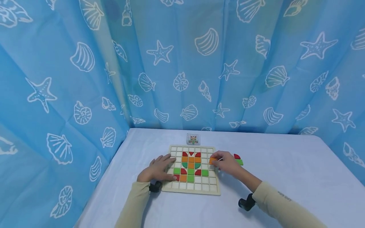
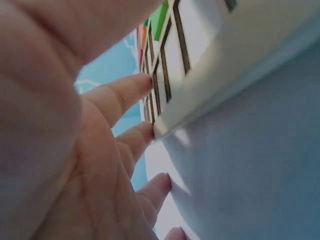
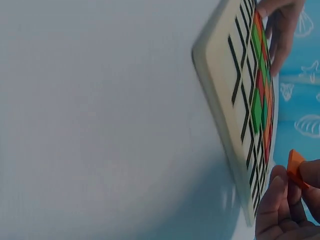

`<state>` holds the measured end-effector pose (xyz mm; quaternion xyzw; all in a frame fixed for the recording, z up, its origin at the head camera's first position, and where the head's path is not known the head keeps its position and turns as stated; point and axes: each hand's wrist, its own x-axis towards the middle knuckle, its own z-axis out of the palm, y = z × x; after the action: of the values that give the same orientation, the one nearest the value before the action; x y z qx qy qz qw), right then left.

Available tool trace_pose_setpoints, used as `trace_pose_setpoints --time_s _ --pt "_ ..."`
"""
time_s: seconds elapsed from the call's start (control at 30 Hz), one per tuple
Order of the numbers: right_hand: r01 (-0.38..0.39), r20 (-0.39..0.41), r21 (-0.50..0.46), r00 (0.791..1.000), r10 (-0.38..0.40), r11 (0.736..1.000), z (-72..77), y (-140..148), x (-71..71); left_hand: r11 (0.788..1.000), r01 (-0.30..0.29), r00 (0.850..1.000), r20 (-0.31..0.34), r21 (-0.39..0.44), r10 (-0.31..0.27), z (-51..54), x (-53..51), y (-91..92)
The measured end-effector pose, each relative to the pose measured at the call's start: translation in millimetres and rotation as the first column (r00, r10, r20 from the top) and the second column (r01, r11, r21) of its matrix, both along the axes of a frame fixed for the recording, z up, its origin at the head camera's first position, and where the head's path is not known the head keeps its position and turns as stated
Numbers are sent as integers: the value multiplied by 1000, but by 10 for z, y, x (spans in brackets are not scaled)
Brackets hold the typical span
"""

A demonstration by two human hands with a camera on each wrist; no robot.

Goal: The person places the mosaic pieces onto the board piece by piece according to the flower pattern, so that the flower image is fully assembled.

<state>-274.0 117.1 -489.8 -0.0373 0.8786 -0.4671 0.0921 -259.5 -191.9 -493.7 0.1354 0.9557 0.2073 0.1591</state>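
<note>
A pale wooden grid board [image 1: 191, 191] lies on the table, with red, orange and green tiles set in its middle squares. My left hand [image 1: 159, 168] rests on the board's left edge, fingers spread, its thumb by a red tile [image 1: 178, 177] in the lower left of the pattern. At the opposite edge, my right hand [image 1: 227, 163] pinches an orange tile [image 3: 294, 167] between thumb and fingers, just above the board's right-hand squares. Partly behind the right hand are a loose red quarter-round tile [image 1: 237, 156] and a light green tile [image 1: 240, 162].
A small picture card [image 1: 193, 139] with a gridded coloured design lies beyond the board's far edge. White cloth covers the table [image 1: 291, 167]. Blue curtains [image 1: 176, 63] with shells and starfish hang behind and at the left. Black wrist devices [image 1: 246, 202] sit beneath both sleeves.
</note>
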Motion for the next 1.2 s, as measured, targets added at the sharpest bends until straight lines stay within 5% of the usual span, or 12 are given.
trace_pose_setpoints --time_s 0.63,0.97,1.2 --pt "-60 -29 19 998 60 998 -6 -303 207 1000 15 999 -29 12 -15 22 -13 -18" --pt "-210 -75 119 973 220 970 -101 -392 362 1000 22 1000 -16 3 -22 1 -4 -14" --pt "-238 -97 164 962 255 957 -79 -432 376 1000 14 1000 -28 9 -13 25 -17 -13"
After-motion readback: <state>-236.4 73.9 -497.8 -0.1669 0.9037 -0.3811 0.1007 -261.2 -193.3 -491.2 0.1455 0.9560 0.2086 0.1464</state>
